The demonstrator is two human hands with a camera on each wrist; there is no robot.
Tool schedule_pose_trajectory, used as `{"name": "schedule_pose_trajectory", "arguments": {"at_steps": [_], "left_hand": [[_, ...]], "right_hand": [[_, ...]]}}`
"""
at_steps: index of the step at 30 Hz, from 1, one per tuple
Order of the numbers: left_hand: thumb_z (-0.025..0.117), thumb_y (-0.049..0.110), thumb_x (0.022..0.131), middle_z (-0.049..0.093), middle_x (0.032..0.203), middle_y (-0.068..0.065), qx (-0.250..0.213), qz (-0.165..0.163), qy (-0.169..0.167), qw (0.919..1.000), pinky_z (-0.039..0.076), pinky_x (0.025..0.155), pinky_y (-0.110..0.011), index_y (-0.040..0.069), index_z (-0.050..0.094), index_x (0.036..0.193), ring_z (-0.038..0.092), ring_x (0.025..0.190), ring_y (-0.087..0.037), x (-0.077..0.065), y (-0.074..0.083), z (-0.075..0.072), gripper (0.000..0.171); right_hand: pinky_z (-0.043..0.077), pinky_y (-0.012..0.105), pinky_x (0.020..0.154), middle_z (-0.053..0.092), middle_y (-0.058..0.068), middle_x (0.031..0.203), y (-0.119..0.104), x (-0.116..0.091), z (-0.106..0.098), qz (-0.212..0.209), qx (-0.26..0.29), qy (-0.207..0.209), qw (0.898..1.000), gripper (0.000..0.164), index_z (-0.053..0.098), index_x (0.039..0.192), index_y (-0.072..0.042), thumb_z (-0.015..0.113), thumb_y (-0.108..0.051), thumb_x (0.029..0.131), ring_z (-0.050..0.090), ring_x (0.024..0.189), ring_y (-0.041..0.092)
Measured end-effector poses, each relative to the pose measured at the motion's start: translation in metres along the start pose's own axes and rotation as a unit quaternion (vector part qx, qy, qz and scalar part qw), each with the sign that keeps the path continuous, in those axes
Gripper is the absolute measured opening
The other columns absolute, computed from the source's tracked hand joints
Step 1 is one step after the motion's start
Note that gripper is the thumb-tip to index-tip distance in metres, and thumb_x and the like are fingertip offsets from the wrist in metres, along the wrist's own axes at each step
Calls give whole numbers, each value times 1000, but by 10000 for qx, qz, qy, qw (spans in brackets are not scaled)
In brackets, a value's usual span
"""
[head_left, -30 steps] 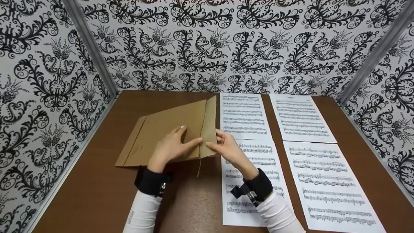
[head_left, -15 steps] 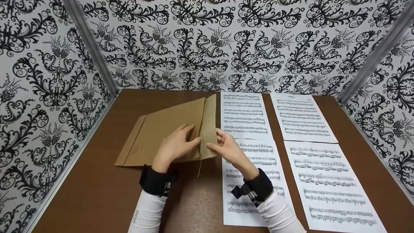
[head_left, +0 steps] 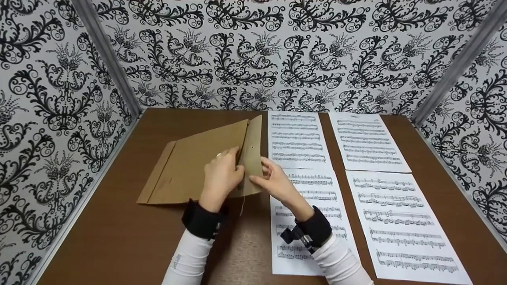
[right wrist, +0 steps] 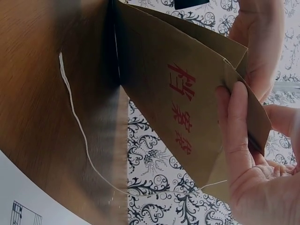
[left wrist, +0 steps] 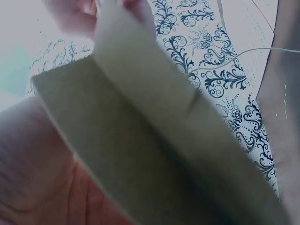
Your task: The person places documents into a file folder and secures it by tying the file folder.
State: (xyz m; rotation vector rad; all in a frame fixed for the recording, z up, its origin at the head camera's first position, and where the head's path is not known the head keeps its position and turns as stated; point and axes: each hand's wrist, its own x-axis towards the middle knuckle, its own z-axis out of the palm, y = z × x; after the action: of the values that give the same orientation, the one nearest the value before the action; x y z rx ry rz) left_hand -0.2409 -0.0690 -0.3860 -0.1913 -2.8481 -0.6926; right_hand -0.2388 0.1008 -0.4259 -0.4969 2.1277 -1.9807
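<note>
The right hand [head_left: 273, 178] has the flap [head_left: 254, 146] pinched between thumb and fingers, we see! Over at the mouth of the brown paper envelope [head_left: 198, 158] we find the left hand [head_left: 222, 178], touching the edge; whether it grips, we cannot tell. The envelope slants above the table [head_left: 107, 237], left of 4 music sheets [head_left: 368, 140] in 2 rows. From the right wrist we catch red characters [right wrist: 180, 108] underneath and a pale string [right wrist: 84, 138] trailing.
</note>
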Motion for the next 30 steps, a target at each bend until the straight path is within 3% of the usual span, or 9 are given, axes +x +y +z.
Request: {"name": "schedule_pose_trajectory", "arguments": {"at_steps": [4, 10, 17, 25, 30], "left_hand": [[64, 8, 92, 71, 133, -16, 126, -58, 241, 9996, 60, 75, -57, 7, 65, 137, 73, 101, -44, -3, 0, -2, 45], [62, 2, 93, 73, 128, -17, 186, -13, 316, 9993, 60, 69, -54, 6, 66, 136, 73, 92, -43, -7, 2, -9, 43], [61, 0, 93, 73, 127, -17, 259, 103, 391, 9988, 56, 60, -48, 5, 66, 136, 71, 76, -39, -10, 4, -12, 43], [63, -1, 92, 74, 125, -15, 436, 279, 655, 9965, 59, 63, -52, 5, 67, 134, 74, 86, -43, -14, 7, -11, 43], [63, 1, 91, 74, 126, -13, 415, 298, 638, 9967, 60, 67, -54, 6, 67, 135, 74, 92, -44, -16, 8, -12, 44]], "right_hand": [[63, 33, 84, 62, 33, 135, -1, 0, 4, 64, -95, 60, 9999, 64, 39, 151, 6, 64, 1, 93, 74, 98, 18], [63, 32, 83, 66, 32, 130, -2, 1, 9, 154, -110, 126, 9997, 64, 43, 149, 6, 65, 1, 89, 74, 94, 16], [62, 27, 80, 73, 26, 117, -3, 4, 10, 416, -75, 379, 9984, 49, 58, 133, 9, 66, -2, 87, 71, 84, 9], [57, 20, 70, 75, 1, 89, -9, 17, 5, 770, -284, 567, 9950, 37, 66, 120, 8, 67, -7, 87, 68, 71, 5], [57, 19, 69, 76, 1, 87, -6, 26, -1, 1070, -282, 598, 9921, 33, 67, 116, 8, 69, -6, 86, 67, 70, 5]]}}
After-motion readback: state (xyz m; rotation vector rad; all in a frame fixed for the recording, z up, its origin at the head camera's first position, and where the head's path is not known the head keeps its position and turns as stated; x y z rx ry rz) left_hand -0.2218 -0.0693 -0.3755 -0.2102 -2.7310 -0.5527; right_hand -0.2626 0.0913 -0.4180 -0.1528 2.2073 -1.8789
